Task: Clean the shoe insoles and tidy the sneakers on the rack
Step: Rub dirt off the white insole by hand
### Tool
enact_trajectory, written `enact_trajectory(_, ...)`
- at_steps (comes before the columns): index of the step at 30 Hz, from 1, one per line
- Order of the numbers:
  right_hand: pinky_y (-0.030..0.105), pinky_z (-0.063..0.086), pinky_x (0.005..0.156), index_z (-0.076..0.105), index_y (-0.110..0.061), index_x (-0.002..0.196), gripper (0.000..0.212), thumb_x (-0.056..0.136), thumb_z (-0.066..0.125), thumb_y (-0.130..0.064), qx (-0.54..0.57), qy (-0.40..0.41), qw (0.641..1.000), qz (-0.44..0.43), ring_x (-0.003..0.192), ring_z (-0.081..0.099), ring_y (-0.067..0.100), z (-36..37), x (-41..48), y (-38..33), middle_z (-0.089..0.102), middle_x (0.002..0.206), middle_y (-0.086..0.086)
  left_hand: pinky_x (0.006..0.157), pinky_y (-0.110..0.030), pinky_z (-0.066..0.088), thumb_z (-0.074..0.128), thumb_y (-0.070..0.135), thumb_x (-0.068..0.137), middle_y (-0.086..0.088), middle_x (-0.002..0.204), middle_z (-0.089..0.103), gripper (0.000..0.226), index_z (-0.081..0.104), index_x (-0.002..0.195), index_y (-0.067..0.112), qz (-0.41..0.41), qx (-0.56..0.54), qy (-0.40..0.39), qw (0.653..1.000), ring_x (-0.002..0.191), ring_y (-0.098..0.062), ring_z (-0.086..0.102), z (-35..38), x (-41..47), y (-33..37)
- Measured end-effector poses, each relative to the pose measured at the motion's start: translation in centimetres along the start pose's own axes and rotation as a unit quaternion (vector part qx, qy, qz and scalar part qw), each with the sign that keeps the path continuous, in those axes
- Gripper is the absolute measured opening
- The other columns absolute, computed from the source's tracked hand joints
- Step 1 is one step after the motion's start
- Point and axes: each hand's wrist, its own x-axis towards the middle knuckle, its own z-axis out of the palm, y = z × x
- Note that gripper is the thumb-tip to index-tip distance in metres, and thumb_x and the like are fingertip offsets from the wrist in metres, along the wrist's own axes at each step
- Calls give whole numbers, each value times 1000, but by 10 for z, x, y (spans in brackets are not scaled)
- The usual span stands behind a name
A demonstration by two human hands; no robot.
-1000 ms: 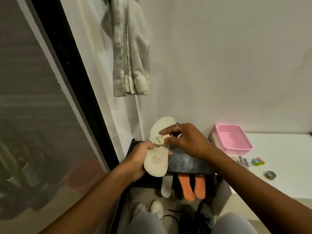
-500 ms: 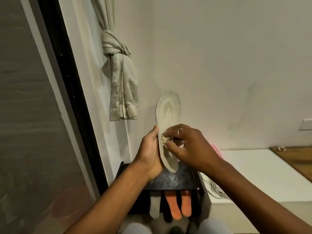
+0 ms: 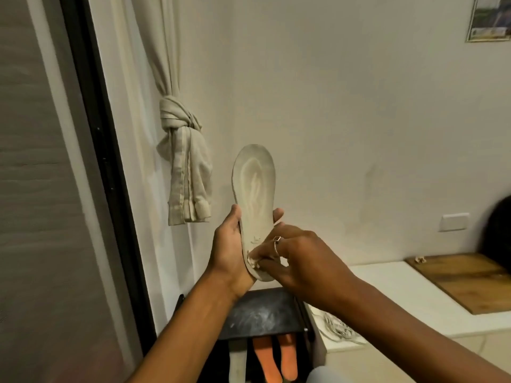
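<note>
I hold a pale beige insole upright in front of the wall, toe end up, its worn face toward me. My left hand grips its lower half from the left and behind. My right hand, with a ring on one finger, pinches a small crumpled whitish wad against the heel end of the insole. Below stands the black shoe rack, its dusty top shelf bare. On a lower shelf lie a white insole and two orange insoles.
A knotted cream curtain hangs left of the insole beside a dark window frame. A white low ledge runs to the right with a wooden board and a coiled white cable. A wall socket sits above it.
The view has tilted up, so the pink tub and sneakers left the frame. The insole was raised from flat over the rack to upright, and my right hand slid down to its heel.
</note>
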Motion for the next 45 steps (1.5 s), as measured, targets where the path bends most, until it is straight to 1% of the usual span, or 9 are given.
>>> enact_trajectory(7,35,55,67,79,-19,109,21,94,69,-29,-120,107,987,19,83,55,12,-15,31,3,71,94,-3,98,-43,53,31,55,104,-20,124,67,66,61,136,6,10,4,-39,999,113,-31,67,11,-9,4)
enact_trajectory(12,33,56,75,79,-22,106,17,91,74,-27,-12,29,999,-3,91,61,10,-8,9,-15,70,93,-5,104,-46,47,28,61,103,-17,127,67,73,68,126,6,20,-16,-28,999,113,-31,65,5,-6,17)
enact_trajectory(16,27,54,67,79,-24,106,19,94,68,-33,-113,38,993,-15,89,57,9,-15,13,-8,70,95,-7,89,-42,59,26,59,105,-19,134,64,70,62,134,6,19,-7,-24,1000,114,-31,67,10,-9,15)
enact_trajectory(19,33,55,65,79,-18,104,27,96,60,-35,-146,83,986,19,85,56,12,-16,24,-5,70,94,-4,95,-42,56,26,57,105,-20,133,64,68,61,136,7,25,0,-31,999,119,-31,65,14,-12,13)
enact_trajectory(25,25,54,69,79,-23,105,16,91,73,-27,-42,17,999,-13,90,62,9,-18,6,-27,72,98,-5,109,-47,44,22,64,103,-13,111,75,81,82,99,9,25,12,-40,999,106,-27,71,10,-13,23)
enact_trajectory(31,30,54,66,79,-18,103,23,97,62,-32,-160,84,983,36,84,57,11,-22,22,-16,71,97,-4,103,-44,51,23,58,106,-19,136,63,71,60,136,6,35,8,-39,999,126,-33,61,16,-14,18)
enact_trajectory(36,10,44,65,80,-24,102,15,89,74,-24,0,16,999,44,78,58,-3,-22,10,-39,70,91,-15,105,-48,48,22,63,103,-14,117,73,80,81,102,8,34,10,-34,999,116,-30,68,14,-15,23)
enact_trajectory(41,30,54,65,79,-20,102,23,96,63,-37,-172,62,982,50,83,56,10,-27,21,-21,70,94,-6,95,-43,57,23,58,106,-18,132,66,69,61,136,8,36,10,-30,999,118,-30,66,19,-17,18)
enact_trajectory(45,29,56,69,80,-21,104,17,92,70,-28,-82,64,993,62,83,61,8,-22,26,-28,73,93,-7,95,-44,57,23,59,105,-19,129,67,71,62,135,7,36,14,-35,999,115,-30,68,19,-18,19)
